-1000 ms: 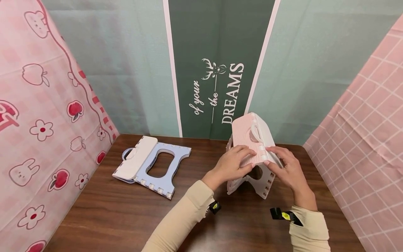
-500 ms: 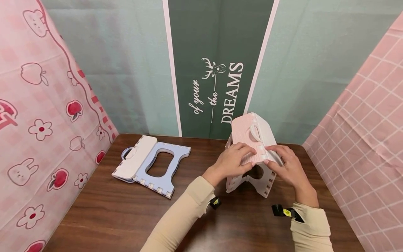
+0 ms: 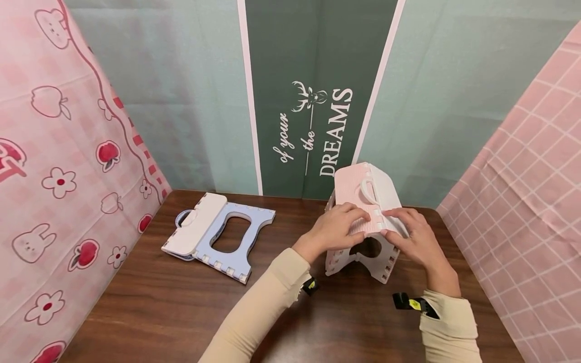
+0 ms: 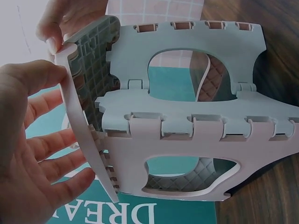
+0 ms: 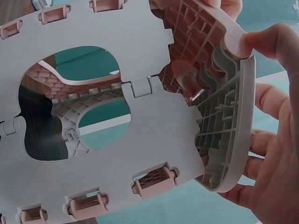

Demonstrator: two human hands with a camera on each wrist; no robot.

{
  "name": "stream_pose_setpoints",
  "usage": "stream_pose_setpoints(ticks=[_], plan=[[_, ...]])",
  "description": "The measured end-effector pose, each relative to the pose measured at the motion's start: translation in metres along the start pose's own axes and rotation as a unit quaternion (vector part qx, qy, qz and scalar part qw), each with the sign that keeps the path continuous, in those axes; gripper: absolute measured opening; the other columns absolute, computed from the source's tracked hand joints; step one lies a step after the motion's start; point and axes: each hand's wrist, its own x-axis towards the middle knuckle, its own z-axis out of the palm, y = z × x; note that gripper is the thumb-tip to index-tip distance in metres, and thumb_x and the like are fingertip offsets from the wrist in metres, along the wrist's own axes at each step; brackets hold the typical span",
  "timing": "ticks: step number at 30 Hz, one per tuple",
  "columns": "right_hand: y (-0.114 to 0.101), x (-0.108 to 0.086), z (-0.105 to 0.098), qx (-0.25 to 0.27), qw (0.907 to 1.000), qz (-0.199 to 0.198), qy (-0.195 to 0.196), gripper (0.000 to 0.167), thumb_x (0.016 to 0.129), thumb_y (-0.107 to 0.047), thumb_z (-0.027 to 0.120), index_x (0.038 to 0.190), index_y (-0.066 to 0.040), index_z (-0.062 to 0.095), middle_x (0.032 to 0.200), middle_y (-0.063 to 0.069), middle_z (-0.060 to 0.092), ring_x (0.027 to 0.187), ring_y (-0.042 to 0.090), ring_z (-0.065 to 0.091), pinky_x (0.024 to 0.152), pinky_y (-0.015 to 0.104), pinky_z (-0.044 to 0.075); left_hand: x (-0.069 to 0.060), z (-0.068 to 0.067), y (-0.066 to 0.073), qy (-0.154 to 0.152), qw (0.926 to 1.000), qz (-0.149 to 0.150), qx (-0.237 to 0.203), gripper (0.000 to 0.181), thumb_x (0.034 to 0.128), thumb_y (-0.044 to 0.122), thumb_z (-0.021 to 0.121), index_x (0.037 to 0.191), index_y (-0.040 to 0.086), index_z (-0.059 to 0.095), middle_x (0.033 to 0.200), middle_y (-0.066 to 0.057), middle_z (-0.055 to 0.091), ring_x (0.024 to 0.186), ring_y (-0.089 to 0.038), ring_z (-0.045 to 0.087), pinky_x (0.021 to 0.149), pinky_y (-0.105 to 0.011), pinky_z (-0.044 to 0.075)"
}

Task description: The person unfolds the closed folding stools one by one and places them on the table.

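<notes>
A pink and white folding stool (image 3: 348, 182) stands partly folded on the right side of the table, its two top halves raised to a ridge like a roof. A small white carrying handle (image 3: 366, 191) sits along that ridge. My left hand (image 3: 333, 228) rests spread fingers and thumb on the outer face of the pink half, near the front end. Opposite it, my right hand (image 3: 418, 241) touches the white half (image 3: 383, 184), with its thumb by the ridge. In the right wrist view, the ribbed underside (image 5: 219, 126) shows between the top and the white leg panel (image 5: 159, 112).
A blue and white folding stool (image 3: 227, 237) lies flat at left on the brown wooden table (image 3: 172, 312). Behind the table hangs a green curtain (image 3: 317, 45) with lettering. Pink patterned cloths stand along the left (image 3: 77, 166) and right sides (image 3: 522, 186).
Hardly anything has moved. The pink and white folding stool keeps its roof shape, and both hands stay in almost the same spots on it; the view shifts very slightly.
</notes>
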Motion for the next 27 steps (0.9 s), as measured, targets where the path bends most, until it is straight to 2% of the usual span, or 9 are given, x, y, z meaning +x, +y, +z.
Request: stream_pose_setpoints(ticks=[13,21,27], plan=[[-0.0007,0.0036,-0.0002,-0.028,0.9995,-0.011,-0.014,0.035,0.077,-0.020,0.072,0.109,-0.008,0.063,0.110,0.019,0.053,0.102,0.040,0.041,0.077,0.056,0.032,0.0030,-0.0008,0.0014,-0.018,0.9992,0.001,0.036,0.034,0.0863,0.036,0.058,0.119,0.026,0.059,0.115,0.002,0.054,0.101,-0.012,0.049,0.084,-0.028,0.042],[0.0002,0.0056,0.0025,-0.059,0.9973,-0.043,-0.004,0.036,0.072,-0.019,0.073,0.105,-0.007,0.065,0.103,0.016,0.055,0.096,0.042,0.044,0.076,0.056,0.031,0.0060,-0.0011,0.0030,-0.032,0.9963,-0.006,0.079,0.034,0.0867,0.039,0.058,0.119,0.027,0.060,0.114,0.003,0.054,0.098,-0.012,0.048,0.083,-0.029,0.042],[0.0012,0.0059,0.0051,-0.092,0.9953,-0.029,-0.011,0.036,0.072,-0.023,0.070,0.106,-0.009,0.066,0.104,0.019,0.053,0.096,0.046,0.043,0.075,0.061,0.029,0.0071,0.0012,0.0054,-0.047,0.9929,-0.019,0.108,0.034,0.0876,0.040,0.055,0.120,0.030,0.059,0.113,0.005,0.053,0.103,-0.012,0.046,0.085,-0.030,0.038]])
